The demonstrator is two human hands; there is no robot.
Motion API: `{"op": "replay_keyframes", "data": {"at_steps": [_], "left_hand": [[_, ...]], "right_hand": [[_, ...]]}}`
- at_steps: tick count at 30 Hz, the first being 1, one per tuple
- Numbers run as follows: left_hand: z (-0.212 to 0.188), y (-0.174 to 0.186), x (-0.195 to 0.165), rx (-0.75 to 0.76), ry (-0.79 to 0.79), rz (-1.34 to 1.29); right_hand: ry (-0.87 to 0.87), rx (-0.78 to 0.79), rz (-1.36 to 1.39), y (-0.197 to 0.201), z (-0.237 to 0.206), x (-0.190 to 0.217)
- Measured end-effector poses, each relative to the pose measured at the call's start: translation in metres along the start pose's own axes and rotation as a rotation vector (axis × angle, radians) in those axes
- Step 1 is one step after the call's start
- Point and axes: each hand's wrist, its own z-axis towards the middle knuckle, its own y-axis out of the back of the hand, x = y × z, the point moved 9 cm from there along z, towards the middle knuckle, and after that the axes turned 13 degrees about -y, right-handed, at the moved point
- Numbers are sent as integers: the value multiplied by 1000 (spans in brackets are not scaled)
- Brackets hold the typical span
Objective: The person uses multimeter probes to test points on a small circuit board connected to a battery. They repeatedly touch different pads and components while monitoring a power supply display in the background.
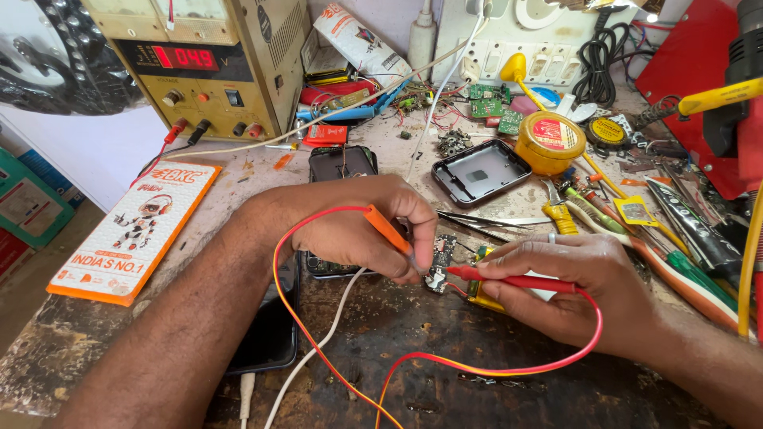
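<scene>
**benchrat:** Left hand [350, 230] is pinched around a thin orange plastic probe [387, 229], held like a pen, tip angled down onto a small dark circuit board [439, 266] sitting on the worn brown workbench [445, 349]. Right hand [572, 286] is clenched on a slim red plastic probe [509, 278] lying nearly flat, with its tip coming at the same board from the right.

**solderjoe:** So the board sits between the two hands?

**benchrat:** Yep, right where the two tips meet, just beside the left fingertips. It looks like the right hand's fingers also steady a small yellow part [481, 298] touching the board's edge, though that bit is half hidden.

**solderjoe:** How would that board handle?

**benchrat:** My guess is very light, stiff and fragile. It would skate around if poked hard, so best held by the edges, off the components. The probes are light and rigid; the grip belongs on the plastic barrel, as shown. The red-and-yellow leads [477, 367] loop loosely over the bench and could tug.
</scene>
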Motion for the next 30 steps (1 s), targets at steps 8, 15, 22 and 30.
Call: {"op": "replay_keyframes", "data": {"at_steps": [8, 15, 22, 30], "left_hand": [[3, -1, -1, 23, -25, -20], [1, 0, 1, 26, -15, -3], [1, 0, 1, 18, 2, 14], [0, -2, 0, 13, -2, 10]], "right_hand": [[12, 12, 10, -1, 1, -2], [11, 10, 7, -1, 0, -2], [-3, 8, -15, -1, 0, -1], [-45, 30, 8, -6, -1, -3]]}}
